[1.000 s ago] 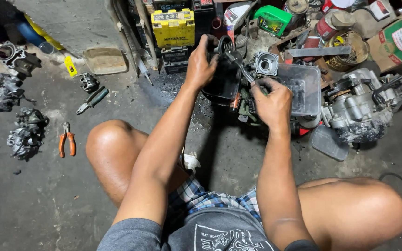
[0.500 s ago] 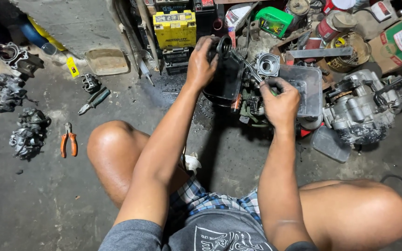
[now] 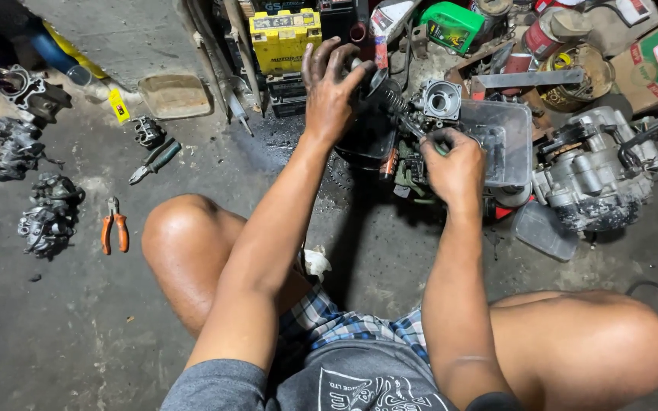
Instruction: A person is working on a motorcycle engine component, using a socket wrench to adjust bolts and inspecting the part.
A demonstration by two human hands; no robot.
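Knees frame the concrete floor (image 3: 70, 335) where the person sits, work drawn close between them. Right hand (image 3: 455, 164), grip pressed together around a thin tool (image 3: 419, 133), meets the small engine part (image 3: 409, 144) beside a clear plastic tub (image 3: 508, 141). Left hand (image 3: 330, 91), fingers spread, braces the part's dark upper side, apparently to steady it. Beyond stands a yellow battery (image 3: 285, 38); orange pliers (image 3: 114, 226) lie well apart.

My left hand (image 3: 334, 93) now lifts off the dark engine part (image 3: 371, 129), fingers spread and only the fingertips near it, where earlier it gripped it flat. My right hand (image 3: 455, 164) sits slightly lower, closed around the tool (image 3: 420, 131) beside the carburetor (image 3: 439, 99).
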